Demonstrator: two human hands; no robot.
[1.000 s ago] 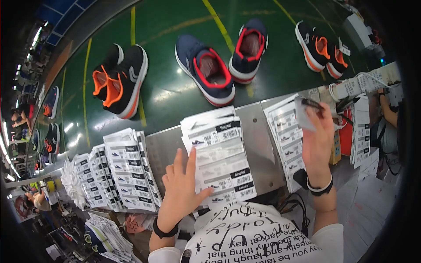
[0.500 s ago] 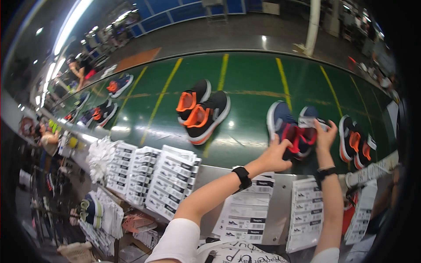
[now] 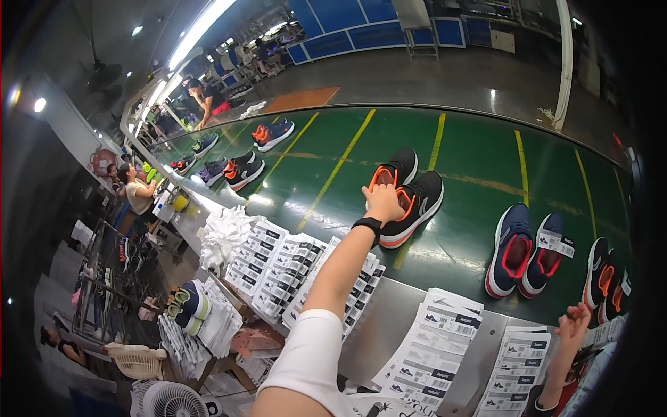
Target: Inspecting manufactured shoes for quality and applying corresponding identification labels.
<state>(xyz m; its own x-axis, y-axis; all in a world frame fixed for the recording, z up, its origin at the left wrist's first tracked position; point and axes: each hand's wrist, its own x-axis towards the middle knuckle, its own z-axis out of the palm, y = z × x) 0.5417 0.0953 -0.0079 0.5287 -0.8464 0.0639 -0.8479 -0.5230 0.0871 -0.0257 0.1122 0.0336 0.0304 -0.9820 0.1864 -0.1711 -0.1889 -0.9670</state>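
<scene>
My left hand reaches onto a pair of black sneakers with orange lining on the green belt. Its fingers are closed over the collars between the left shoe and the right shoe. Off to the lower right, my right hand is raised with fingers apart and nothing in it. Beyond it stand navy sneakers with red lining; a white label lies across the right one. Another black-and-orange pair is close to my right hand, partly cut off by the dark rim.
Sheets of printed labels hang along the belt's metal edge, with more stacks to the left beside crumpled white paper. More sneakers stand farther up the belt. A fan is at lower left; people work beyond.
The view has swung left. My left hand has left the navy sneakers and moved onto the black-and-orange pair. My right hand has let go of the label and drawn back toward the near edge.
</scene>
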